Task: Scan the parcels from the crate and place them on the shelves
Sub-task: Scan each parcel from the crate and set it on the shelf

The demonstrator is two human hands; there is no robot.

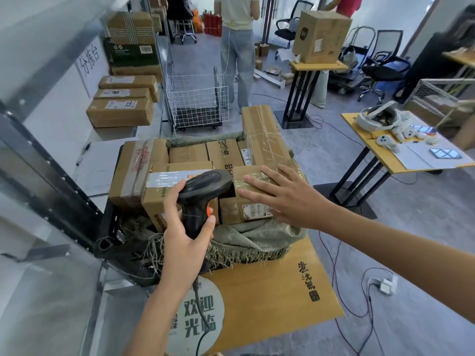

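Head view is showing a crate (113,227) lined with grey-green sacking (257,235), sitting on a wooden worktop (270,286) and filled with brown cardboard parcels. The left hand (183,227) is gripping the handle of a black barcode scanner (203,191), thumb by its orange trigger, with the scanner head hanging over the parcels and its cable trailing down along the forearm. The right hand (280,195) is lying flat with fingers spread on a small taped parcel (253,201) at the crate's near right, whose white barcode label is facing the camera. Around it roughly eight parcels are showing in the crate, one tall taped parcel (262,137) standing on end at the far right; an exact count is hard because they overlap. On the shelf (115,133) to the left, three flat labelled parcels (120,111) are lying in a row, with more boxes stacked behind them.
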